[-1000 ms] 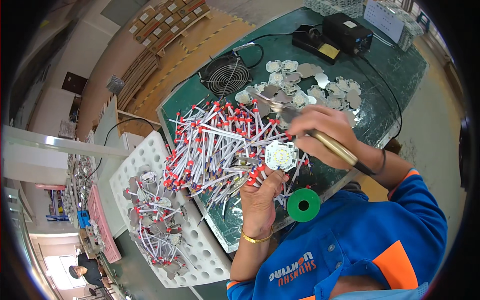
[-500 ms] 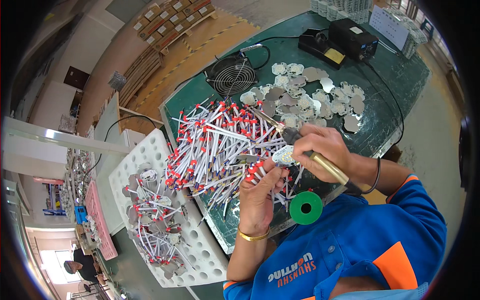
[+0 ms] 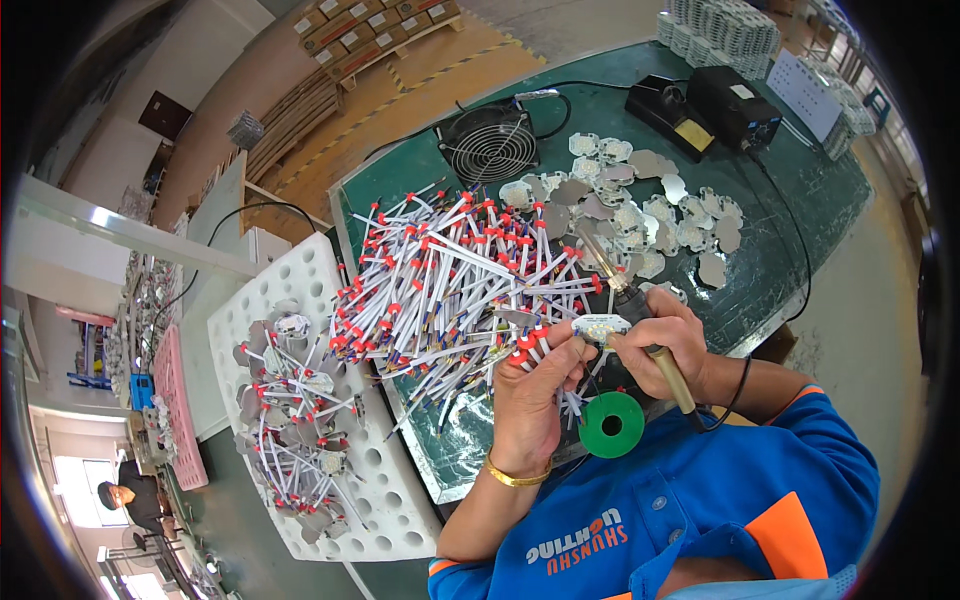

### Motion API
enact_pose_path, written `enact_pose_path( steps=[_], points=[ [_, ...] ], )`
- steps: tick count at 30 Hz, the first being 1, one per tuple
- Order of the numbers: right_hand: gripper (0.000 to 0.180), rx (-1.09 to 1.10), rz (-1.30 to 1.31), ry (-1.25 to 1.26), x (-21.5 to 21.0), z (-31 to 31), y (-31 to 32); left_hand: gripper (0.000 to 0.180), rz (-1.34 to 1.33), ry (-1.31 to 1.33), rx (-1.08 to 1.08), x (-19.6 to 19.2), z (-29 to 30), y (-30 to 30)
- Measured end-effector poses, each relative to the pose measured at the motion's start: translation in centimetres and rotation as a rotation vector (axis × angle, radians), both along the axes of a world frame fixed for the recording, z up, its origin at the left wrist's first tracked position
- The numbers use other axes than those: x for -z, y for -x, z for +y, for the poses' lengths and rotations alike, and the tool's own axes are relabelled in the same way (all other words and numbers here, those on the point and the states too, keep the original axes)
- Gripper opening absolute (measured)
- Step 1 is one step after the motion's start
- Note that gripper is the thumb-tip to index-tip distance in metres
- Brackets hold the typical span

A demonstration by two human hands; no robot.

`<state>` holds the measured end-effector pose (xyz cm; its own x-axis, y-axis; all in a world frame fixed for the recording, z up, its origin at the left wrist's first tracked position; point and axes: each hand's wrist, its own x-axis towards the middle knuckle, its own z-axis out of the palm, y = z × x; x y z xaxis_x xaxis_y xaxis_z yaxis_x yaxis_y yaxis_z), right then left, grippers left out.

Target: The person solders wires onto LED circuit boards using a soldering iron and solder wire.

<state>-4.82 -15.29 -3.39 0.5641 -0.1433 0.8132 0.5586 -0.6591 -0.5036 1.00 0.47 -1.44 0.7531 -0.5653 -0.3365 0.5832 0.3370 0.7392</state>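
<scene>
The left hand (image 3: 530,400) is holding a few red-banded white wires (image 3: 532,346) and touching a white circuit board (image 3: 600,326), with the right hand (image 3: 665,345) working just beside its right end. The right hand is gripping a soldering iron (image 3: 626,297), whose metal tip is pointing away toward a heap of loose boards (image 3: 655,212) on the green table (image 3: 760,235). A large wire pile (image 3: 450,280) is lying left of the iron, a black fan (image 3: 490,150) is standing beyond it, and a green spool (image 3: 612,424) is showing near the person's blue shirt (image 3: 620,510). Farther left, a perforated white foam tray (image 3: 378,522) is carrying wired boards (image 3: 300,420).
</scene>
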Motion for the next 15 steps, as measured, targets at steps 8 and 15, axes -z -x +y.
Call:
enact_pose_path(
  steps=[8,15],
  points=[
    [0.028,-0.264,-0.006,0.035,-1.4,-3.1,2.6,0.020,-0.210,-0.226,-0.037,-2.3,1.1,0.5],
    [0.020,-0.480,0.029,-0.033,-3.6,-3.6,4.1,0.020,-0.265,-0.236,-0.013,-3.2,1.5,1.1]
  ],
)
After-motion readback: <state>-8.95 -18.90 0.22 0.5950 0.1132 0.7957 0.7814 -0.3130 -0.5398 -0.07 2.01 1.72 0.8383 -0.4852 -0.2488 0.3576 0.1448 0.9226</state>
